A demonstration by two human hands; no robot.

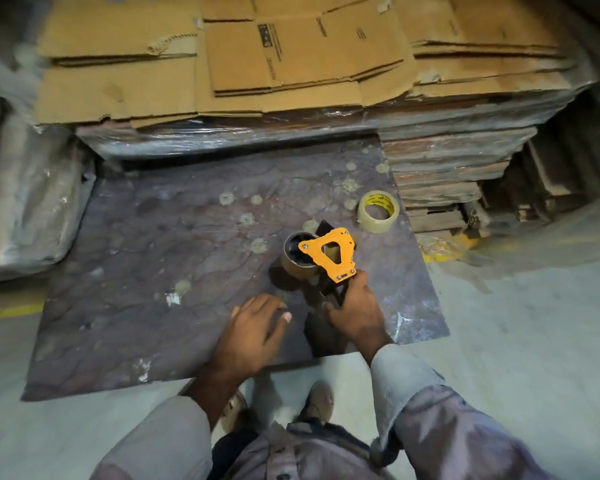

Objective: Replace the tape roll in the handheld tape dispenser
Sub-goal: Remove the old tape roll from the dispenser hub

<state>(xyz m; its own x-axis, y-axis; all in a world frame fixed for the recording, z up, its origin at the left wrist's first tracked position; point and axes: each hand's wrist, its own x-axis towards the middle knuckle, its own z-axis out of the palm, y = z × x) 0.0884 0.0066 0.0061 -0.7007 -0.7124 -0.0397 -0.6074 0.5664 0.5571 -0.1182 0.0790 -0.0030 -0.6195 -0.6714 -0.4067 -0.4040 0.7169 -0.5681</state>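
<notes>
The tape dispenser (330, 252) has an orange frame and a dark handle, and it lies on the dark board (153, 254). A brown, nearly bare tape core (293, 259) sits on its spindle. My right hand (355, 308) grips the dispenser's handle from below. My left hand (257, 329) hovers low over the board just left of the handle, fingers spread, holding nothing. A fresh roll of clear tape (378, 211) with a yellow inner label rests on the board beyond the dispenser to the right, apart from both hands.
Flattened cardboard boxes (291, 57) are stacked on a plastic-wrapped pile behind the board. Wooden slabs (458, 174) are stacked at the right. A wrapped bundle (25, 202) lies at the left. The concrete floor (516, 323) has yellow line marks.
</notes>
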